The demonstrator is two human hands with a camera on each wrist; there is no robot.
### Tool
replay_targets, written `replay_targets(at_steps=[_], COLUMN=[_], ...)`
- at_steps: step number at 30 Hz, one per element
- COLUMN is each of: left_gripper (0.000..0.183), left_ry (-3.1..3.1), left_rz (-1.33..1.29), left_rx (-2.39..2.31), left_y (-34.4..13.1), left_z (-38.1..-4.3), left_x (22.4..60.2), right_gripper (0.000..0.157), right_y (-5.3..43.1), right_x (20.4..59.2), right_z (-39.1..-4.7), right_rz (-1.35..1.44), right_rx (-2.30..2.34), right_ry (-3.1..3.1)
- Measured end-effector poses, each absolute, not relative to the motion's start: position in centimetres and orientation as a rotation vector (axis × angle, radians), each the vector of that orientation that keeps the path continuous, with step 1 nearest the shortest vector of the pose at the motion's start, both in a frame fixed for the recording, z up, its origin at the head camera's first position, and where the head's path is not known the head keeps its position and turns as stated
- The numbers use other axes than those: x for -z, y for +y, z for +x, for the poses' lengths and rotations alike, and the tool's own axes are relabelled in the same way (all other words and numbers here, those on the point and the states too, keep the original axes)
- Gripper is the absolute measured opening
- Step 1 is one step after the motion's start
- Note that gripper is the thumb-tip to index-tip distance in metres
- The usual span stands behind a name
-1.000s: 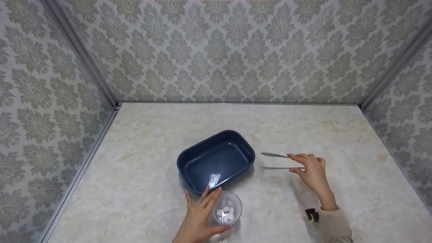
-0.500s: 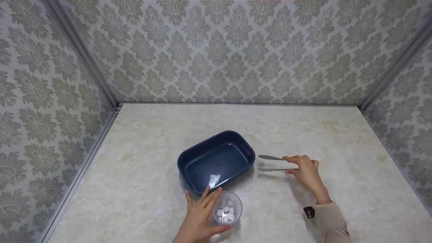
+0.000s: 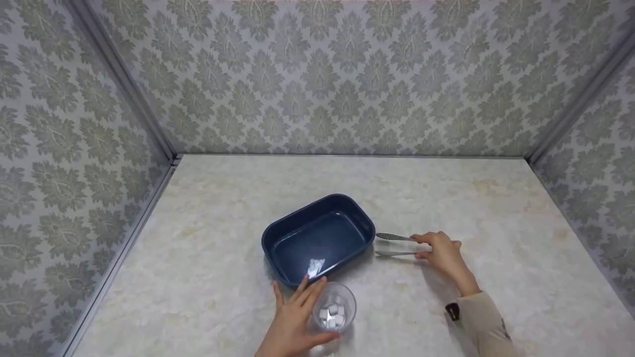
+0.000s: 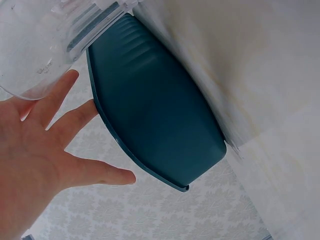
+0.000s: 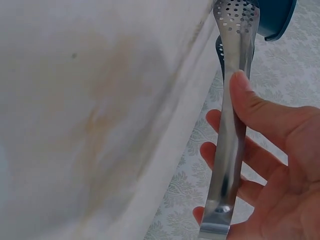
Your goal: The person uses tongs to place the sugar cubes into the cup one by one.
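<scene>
In the head view my left hand point(image 3: 292, 317) curves round the left side of a clear plastic cup point(image 3: 351, 307), thumb at the near rim and forefinger at the far rim. Inside the cup lie several small white cubes point(image 3: 333, 311). The other fingers of this hand are spread toward a dark blue rectangular dish point(image 3: 297, 238), fingertips right at its near edge. My right hand point(image 3: 443, 253) holds metal tongs point(image 3: 393, 237) between thumb and fingers, arms apart with nothing between them. The right wrist view shows the tongs' perforated ends point(image 5: 239, 17) near the dish.
A pale marbled table point(image 3: 218, 188) carries everything. Patterned wall panels point(image 3: 317, 79) stand behind it and on both sides. Beside the right sleeve point(image 3: 481, 317) a small dark object point(image 3: 452, 311) shows.
My right hand has moved left and a little nearer to me with the tongs, bringing their ends close to the dish's right side. The left hand and cup stay put.
</scene>
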State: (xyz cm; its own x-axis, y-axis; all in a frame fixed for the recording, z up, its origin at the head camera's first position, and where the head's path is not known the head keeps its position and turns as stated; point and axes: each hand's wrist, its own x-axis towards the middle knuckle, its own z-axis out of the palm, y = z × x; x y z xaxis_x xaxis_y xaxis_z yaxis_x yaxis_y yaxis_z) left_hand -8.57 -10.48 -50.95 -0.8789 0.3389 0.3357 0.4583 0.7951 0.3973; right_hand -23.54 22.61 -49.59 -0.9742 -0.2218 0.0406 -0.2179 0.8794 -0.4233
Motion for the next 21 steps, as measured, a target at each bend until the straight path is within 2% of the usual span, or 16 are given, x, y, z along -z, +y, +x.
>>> replay_targets(at_steps=[21], left_gripper=[0.099], left_ry=[-2.784], left_rz=[-0.597], left_rx=[0.680], left_y=[-10.44], left_z=[-8.59], left_x=[50.69], right_gripper=[0.043], right_y=[22.81], right_x=[49.81], right_z=[-24.08], right_rz=[-0.345], right_rx=[0.630], right_ry=[2.995])
